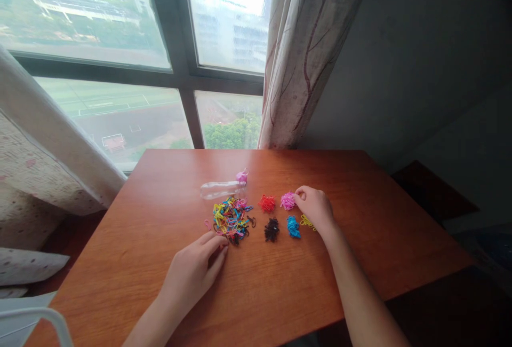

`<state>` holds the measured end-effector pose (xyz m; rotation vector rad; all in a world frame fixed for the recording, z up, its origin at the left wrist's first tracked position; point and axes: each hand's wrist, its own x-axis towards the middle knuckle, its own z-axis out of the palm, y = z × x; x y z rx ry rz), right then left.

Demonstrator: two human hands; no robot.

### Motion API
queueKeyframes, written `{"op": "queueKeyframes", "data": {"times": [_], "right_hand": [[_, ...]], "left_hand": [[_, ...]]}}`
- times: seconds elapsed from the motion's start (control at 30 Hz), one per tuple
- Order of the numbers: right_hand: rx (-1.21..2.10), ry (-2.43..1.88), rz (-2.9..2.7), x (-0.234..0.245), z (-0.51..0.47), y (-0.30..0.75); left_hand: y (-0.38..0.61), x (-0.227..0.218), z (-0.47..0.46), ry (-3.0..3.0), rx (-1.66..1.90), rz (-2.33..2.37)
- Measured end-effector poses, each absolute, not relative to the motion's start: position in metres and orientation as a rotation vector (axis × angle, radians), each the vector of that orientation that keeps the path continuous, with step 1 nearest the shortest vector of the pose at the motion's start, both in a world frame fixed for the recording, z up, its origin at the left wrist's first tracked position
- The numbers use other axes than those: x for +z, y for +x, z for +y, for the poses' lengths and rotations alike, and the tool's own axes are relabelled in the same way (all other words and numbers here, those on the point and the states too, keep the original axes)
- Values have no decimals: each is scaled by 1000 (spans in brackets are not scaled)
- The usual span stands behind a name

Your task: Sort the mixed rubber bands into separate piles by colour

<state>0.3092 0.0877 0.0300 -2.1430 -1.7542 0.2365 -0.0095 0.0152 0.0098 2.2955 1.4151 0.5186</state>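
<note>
A mixed heap of small coloured elastic bands (232, 219) lies mid-table. To its right sit sorted little piles: red (267, 203), pink (287, 200), black (271, 229), blue (293, 226) and yellow (306, 222). My right hand (316, 207) rests beside the pink pile with its fingertips pinched together at the pile's edge; what they hold is too small to make out. My left hand (196, 272) lies on the table with its fingers stretched toward the near edge of the mixed heap, touching it. A clear plastic bottle (221, 189) with a pink cap lies on its side behind the heap.
The wooden table (160, 261) stands against a window (160, 69) with patterned curtains (304, 53) at both sides. A dark wall is to the right. A white rounded frame (36, 317) shows at the lower left corner.
</note>
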Motion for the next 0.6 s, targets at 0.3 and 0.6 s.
{"op": "queueKeyframes", "data": {"times": [0.3,0.6], "right_hand": [[248,-2039,-1747,43,66,299],[466,-1636,-1836,23,5,227]], "left_hand": [[-8,11,14,2278,507,1424],[-10,5,16,2235,601,1465]]}}
